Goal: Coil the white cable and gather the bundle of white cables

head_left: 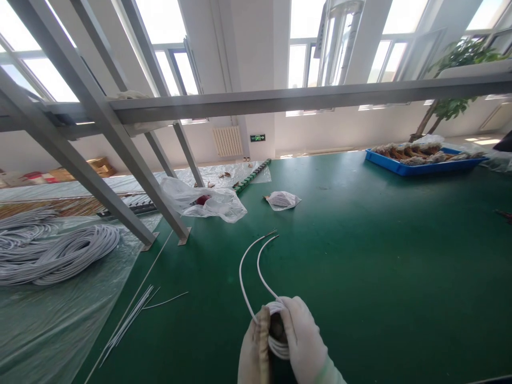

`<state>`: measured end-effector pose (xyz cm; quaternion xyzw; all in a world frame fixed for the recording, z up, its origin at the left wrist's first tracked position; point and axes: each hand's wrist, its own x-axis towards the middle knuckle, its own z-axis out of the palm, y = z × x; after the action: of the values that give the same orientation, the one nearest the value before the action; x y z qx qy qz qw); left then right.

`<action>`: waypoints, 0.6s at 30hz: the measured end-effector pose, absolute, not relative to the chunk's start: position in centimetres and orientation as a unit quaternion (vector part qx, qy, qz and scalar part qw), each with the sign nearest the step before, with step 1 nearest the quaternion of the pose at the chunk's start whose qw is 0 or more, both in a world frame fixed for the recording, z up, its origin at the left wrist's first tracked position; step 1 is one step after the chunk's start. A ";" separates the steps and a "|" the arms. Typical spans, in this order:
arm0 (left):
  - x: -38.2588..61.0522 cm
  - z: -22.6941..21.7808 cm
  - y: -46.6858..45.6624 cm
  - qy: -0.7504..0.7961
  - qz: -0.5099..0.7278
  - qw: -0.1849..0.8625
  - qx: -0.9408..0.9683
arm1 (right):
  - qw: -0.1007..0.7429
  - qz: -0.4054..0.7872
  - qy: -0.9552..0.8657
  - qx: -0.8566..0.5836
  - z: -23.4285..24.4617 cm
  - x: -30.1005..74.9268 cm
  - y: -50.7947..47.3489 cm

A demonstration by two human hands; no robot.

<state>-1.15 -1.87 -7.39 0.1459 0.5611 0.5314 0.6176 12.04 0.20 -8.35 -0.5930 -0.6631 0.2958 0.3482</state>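
A small coil of white cable (pixel 279 349) is held between my two gloved hands above the green tabletop (pixel 380 277). My left hand (pixel 254 346) is closed round the coil's left side. From the right, my right hand (pixel 304 336) grips the coil, its fingers curled over the upper edge. Two loose cable ends (pixel 242 266) curve away from the coil, and their tips show thin bare strands. Part of the coil is hidden behind my fingers.
Left on the table lie thin white strips (pixel 130 320) and big cable coils (pixel 76 253) on plastic sheeting. Grey metal posts (pixel 140 186) rise nearby. Farther back are a clear plastic bag (pixel 216 205), a small packet (pixel 283 200) and a blue tray (pixel 424 169) of bundled parts.
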 end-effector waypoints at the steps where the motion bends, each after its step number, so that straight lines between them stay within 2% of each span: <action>1: -1.2 -7.1 -1.7 0.570 0.515 0.624 0.145 | 0.344 0.272 -0.678 -0.589 -8.4 12.2 0.4; 6: -0.6 -5.0 -0.9 0.504 0.527 0.673 0.126 | 0.325 0.119 -0.740 -0.577 -7.3 12.3 0.7; 11: -0.1 -2.9 -0.6 0.456 0.542 0.702 0.068 | 0.312 0.033 -0.764 -0.564 -6.6 11.6 0.5; 13: -0.2 -2.0 -0.8 0.459 0.541 0.702 0.061 | 0.325 0.065 -0.762 -0.556 -6.8 11.5 0.3; 18: -0.3 -1.4 -1.4 0.441 0.590 0.676 0.033 | 0.361 0.301 -0.693 -0.548 -7.0 12.1 -0.2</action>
<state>-0.34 -1.44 -1.36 0.0334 0.4407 0.5897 0.6760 12.10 -0.16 -7.04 -0.5476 -0.6926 0.3006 0.3606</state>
